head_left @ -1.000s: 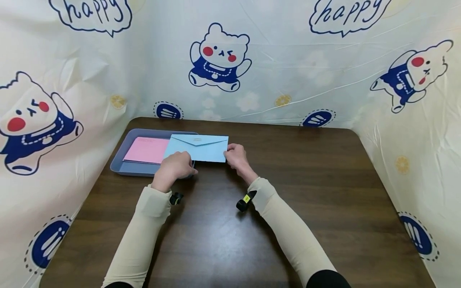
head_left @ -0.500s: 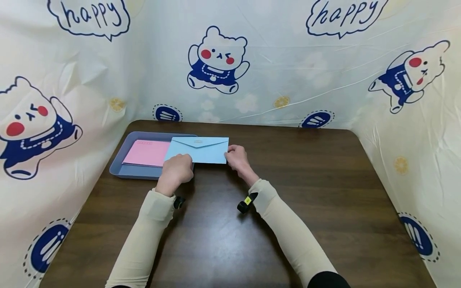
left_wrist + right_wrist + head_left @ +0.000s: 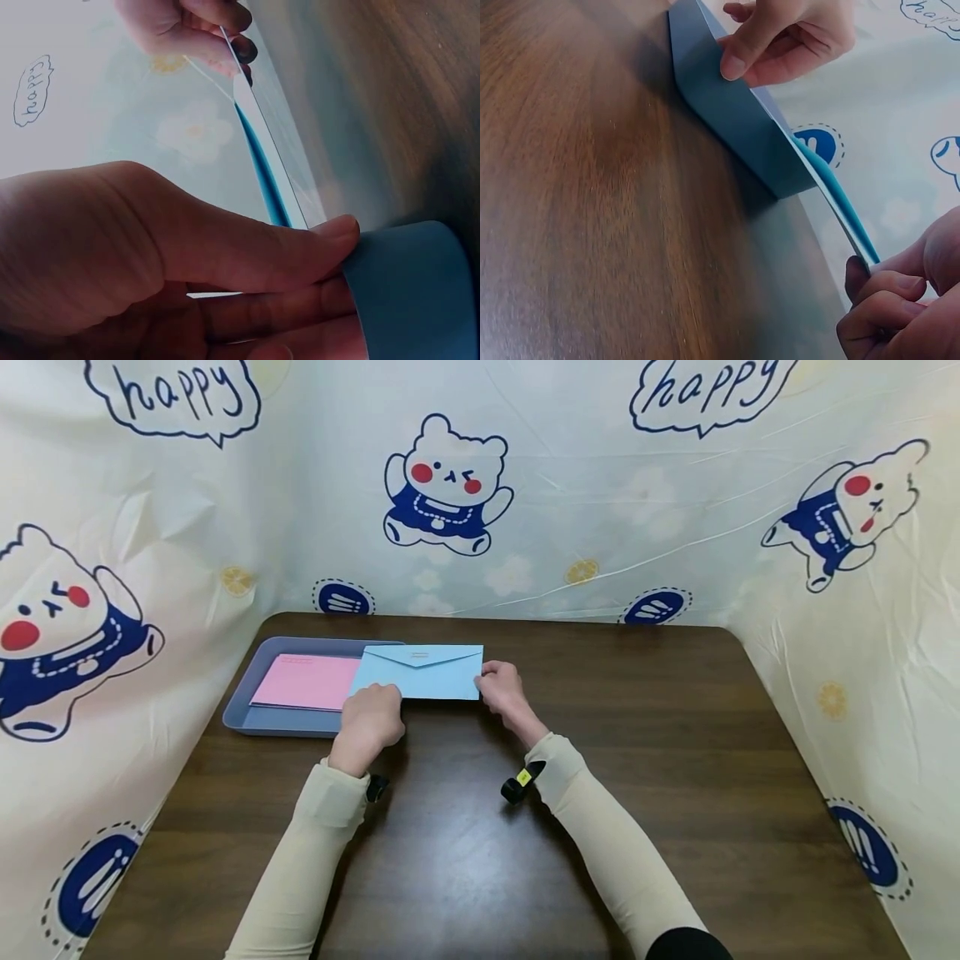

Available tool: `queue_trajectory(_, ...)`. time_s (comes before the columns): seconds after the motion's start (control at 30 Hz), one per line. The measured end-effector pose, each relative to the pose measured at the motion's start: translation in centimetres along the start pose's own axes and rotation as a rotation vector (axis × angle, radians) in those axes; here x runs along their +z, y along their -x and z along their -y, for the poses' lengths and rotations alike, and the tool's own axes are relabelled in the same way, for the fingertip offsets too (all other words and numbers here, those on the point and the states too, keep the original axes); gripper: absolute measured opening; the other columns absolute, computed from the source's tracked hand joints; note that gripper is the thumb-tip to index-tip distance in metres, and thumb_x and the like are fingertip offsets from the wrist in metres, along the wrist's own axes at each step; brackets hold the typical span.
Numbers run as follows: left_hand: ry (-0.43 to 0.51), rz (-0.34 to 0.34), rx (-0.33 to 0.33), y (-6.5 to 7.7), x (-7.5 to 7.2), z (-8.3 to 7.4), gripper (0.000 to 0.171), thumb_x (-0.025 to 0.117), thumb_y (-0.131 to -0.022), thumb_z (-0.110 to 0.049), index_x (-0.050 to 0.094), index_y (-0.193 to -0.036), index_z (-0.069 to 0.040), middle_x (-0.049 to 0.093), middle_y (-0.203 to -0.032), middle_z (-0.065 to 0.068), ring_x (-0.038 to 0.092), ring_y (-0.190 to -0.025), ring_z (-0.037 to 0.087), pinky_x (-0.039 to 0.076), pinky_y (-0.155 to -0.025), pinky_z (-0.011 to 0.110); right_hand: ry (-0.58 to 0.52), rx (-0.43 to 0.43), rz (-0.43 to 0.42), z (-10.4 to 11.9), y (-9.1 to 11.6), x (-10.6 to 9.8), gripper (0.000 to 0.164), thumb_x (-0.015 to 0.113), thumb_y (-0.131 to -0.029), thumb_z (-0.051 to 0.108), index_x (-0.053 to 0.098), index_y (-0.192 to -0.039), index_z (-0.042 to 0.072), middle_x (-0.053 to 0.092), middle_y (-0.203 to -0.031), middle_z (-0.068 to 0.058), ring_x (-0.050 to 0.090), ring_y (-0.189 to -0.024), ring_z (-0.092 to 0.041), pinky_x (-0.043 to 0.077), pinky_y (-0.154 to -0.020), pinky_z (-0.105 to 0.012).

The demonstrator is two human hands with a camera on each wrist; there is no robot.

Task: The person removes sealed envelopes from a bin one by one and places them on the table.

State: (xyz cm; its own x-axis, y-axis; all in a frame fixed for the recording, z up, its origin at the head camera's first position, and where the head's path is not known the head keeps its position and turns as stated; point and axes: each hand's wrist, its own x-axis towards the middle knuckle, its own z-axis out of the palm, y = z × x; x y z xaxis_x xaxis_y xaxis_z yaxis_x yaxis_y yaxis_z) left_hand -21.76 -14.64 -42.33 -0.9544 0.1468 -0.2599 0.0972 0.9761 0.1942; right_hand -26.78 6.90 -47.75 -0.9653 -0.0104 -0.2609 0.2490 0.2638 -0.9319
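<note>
A light blue envelope (image 3: 431, 679) with a pointed flap is held up on edge between both hands, its left part over the tray's right end in the head view. My left hand (image 3: 371, 720) pinches its lower left part, thumb toward me and fingers curled behind, right at the tray's wall (image 3: 720, 112). Its right end is pinched by my right hand (image 3: 501, 687), thumb and bent fingers on the edge. In the left wrist view my left thumb (image 3: 247, 251) lies across the envelope. A pink sheet or envelope (image 3: 307, 681) lies flat in the blue-grey tray (image 3: 277, 722).
The dark wooden table (image 3: 465, 827) extends in front of the tray and off to the right. A cloth with printed bears (image 3: 450, 485) hangs around its back and sides. Small black cameras (image 3: 514, 790) are strapped at both wrists.
My left thumb, stretched out to the right a second ago, is now tucked in. The envelope and both hands have shifted slightly right relative to the tray, while the head view has drifted a little.
</note>
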Motion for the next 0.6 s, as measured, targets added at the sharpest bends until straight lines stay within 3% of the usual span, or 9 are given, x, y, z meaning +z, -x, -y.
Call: queue_trajectory(0.6,0.004,-0.018,0.006,0.1,0.3,0.2,0.005,0.069,-0.093,-0.004,0.071,-0.094,0.000,0.059,-0.073,0.013,0.054,-0.065,0.030,0.044,-0.055,0.040,-0.022,0.019,-0.016,-0.5,-0.2,-2.3,0.024,0.060,-0.105,0.009,0.064,-0.128,0.001,0.054,-0.082,-0.007,0.042,-0.057,-0.015,0.035,-0.052,-0.025)
